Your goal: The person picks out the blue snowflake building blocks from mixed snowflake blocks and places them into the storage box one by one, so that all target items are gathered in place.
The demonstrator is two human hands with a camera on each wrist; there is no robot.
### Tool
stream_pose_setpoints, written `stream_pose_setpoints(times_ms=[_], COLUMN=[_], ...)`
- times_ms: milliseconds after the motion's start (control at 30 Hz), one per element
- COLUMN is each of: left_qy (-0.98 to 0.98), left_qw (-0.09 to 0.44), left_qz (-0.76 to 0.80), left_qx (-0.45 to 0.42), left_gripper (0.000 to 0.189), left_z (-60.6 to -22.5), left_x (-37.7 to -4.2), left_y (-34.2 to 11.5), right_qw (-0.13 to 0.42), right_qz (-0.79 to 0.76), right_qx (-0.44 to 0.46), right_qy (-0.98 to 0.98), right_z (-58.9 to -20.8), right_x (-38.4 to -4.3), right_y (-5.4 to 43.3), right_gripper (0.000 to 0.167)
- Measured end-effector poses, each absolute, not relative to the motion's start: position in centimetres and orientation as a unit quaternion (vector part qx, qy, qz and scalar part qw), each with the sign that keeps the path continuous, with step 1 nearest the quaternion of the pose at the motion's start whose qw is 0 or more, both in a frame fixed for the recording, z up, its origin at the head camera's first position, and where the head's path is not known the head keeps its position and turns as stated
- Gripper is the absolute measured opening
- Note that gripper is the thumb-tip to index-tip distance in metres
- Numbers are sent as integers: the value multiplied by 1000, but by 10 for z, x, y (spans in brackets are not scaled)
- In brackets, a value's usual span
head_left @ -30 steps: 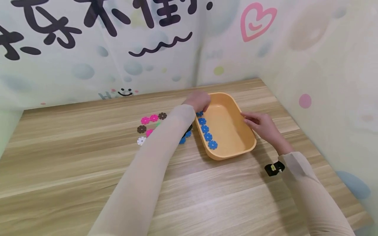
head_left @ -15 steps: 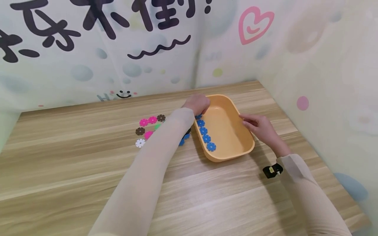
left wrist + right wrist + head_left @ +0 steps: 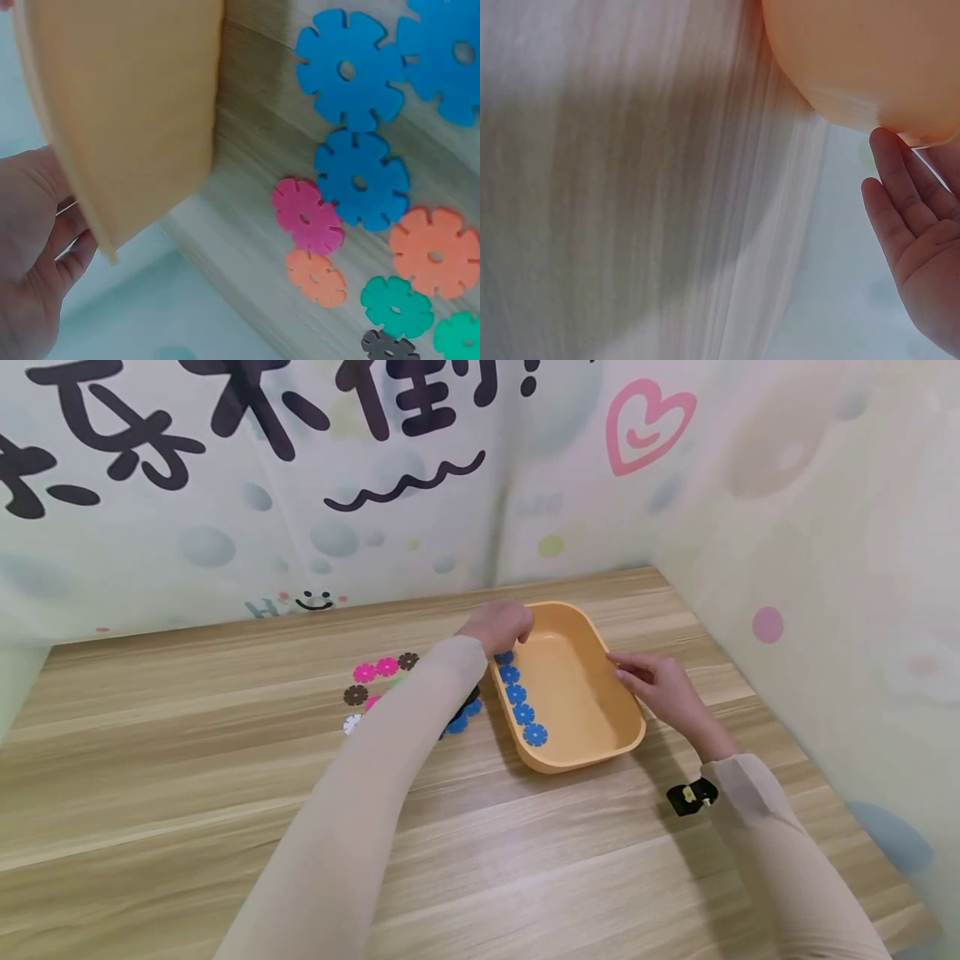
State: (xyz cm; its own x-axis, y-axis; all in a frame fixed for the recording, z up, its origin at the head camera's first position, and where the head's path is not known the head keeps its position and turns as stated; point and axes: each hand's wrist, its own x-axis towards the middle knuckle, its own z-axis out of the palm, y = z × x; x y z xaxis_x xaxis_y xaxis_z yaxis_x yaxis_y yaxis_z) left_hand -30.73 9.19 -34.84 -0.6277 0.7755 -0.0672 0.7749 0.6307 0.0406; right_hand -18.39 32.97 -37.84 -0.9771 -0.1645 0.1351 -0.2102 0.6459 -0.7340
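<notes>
A yellow-orange plastic tray sits on the wooden table. Along its left inner side runs a row of several blue notched discs, flower-shaped with a centre hole. My left hand bends over the tray's far left rim, beside the farthest blue disc. Its fingertips are hidden, so whether they pinch a disc cannot be seen. In the left wrist view, the left hand lies behind the tray's wall. My right hand grips the right rim between thumb and fingers. The right wrist view shows the right hand's fingers at the tray's outside.
Left of the tray, loose notched discs lie on the table: pink, brown, white, blue, plus orange and green. My left forearm covers some. Printed cloth walls border the table behind and right.
My left hand has shifted slightly left at the tray's rim, showing a little more of the farthest blue disc. The right hand keeps its grip. The whole view has dipped slightly.
</notes>
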Motion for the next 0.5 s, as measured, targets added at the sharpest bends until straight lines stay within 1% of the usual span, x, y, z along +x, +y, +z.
stream_pose_setpoints(times_ms=[100, 200, 333, 500], left_qy=[894, 889, 890, 894], left_qw=[45, 57, 68, 74], left_qz=[48, 86, 118, 163], left_qx=[443, 445, 436, 410], left_gripper=[28, 22, 20, 19], left_z=[-341, -333, -321, -314], left_x=[-303, -298, -287, -271], left_y=[82, 71, 53, 25], right_qw=[27, 23, 22, 34], right_qz=[410, 407, 401, 394], right_qx=[107, 109, 109, 111], right_qy=[-905, -906, -909, -912], right_z=[-379, -379, -378, -376], right_x=[-185, -186, -185, -184], right_y=[328, 328, 327, 326], right_gripper=[31, 32, 32, 31])
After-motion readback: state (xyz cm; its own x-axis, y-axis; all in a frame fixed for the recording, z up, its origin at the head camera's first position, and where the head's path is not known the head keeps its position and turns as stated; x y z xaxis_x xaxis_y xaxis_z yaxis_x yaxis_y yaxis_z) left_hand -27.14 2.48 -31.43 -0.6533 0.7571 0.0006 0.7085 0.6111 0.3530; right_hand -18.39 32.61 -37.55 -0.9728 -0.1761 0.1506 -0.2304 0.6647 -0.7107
